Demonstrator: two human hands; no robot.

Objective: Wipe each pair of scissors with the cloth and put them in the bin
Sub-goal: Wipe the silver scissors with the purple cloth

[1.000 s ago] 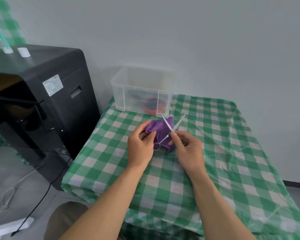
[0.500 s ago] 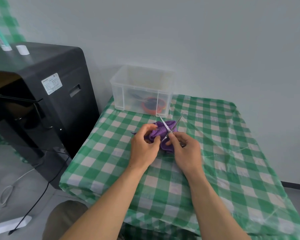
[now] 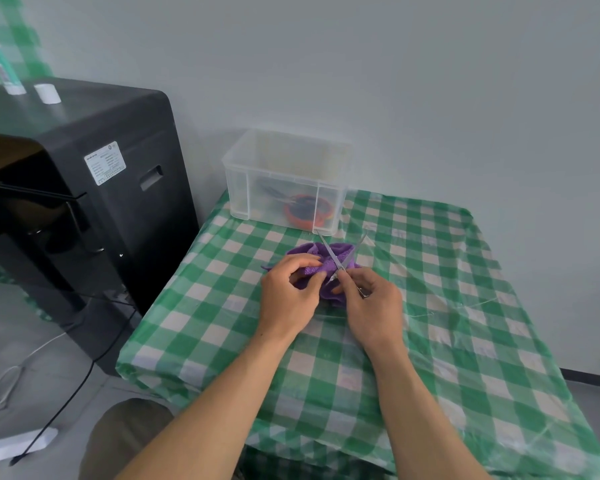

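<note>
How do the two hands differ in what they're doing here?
The left hand grips the purple cloth; the right hand pinches the scissors near the pivot. The left hand's fingers curl into fabric; the right hand's close on metal, blades spread open. Both sit close together over the table, before the bin.

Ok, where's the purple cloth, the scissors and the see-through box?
purple cloth (image 3: 305, 251), head view, its far left fold.
scissors (image 3: 329, 251), head view, the left blade.
see-through box (image 3: 240, 192), head view, its front wall.
</note>
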